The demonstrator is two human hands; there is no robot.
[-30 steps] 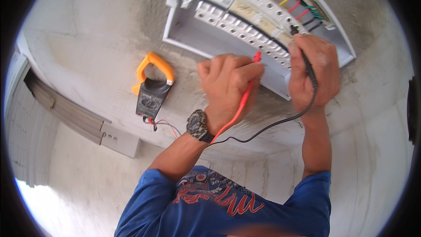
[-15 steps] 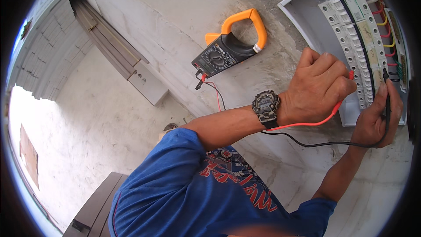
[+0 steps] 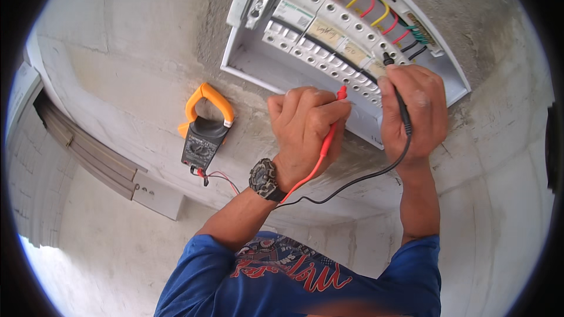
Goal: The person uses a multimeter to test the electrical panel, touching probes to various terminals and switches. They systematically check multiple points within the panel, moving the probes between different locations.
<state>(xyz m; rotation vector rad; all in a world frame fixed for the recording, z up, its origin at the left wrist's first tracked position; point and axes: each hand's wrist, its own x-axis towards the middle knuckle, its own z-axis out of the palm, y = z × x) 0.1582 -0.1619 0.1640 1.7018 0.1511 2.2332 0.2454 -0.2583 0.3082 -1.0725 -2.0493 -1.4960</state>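
Note:
My left hand, with a watch on its wrist, is closed around a red test probe. The probe's tip end points up at the lower row of screw terminals on the circuit breakers; I cannot tell whether it touches. In my right hand a black test probe is gripped, its tip at an upper-row terminal toward the right end. Both leads hang down and cross near my left wrist. An orange and black clamp meter is at the left against the wall, with red and black leads plugged in.
The breakers sit in a white electrical box fixed to the rough wall. Red, yellow, white and green wires run along its upper side. A grey metal bracket is at its left end. Brown and grey trunking lies far left.
My view has turned, so the box and meter appear further left and rotated. Both hands still hold their probes at the breakers.

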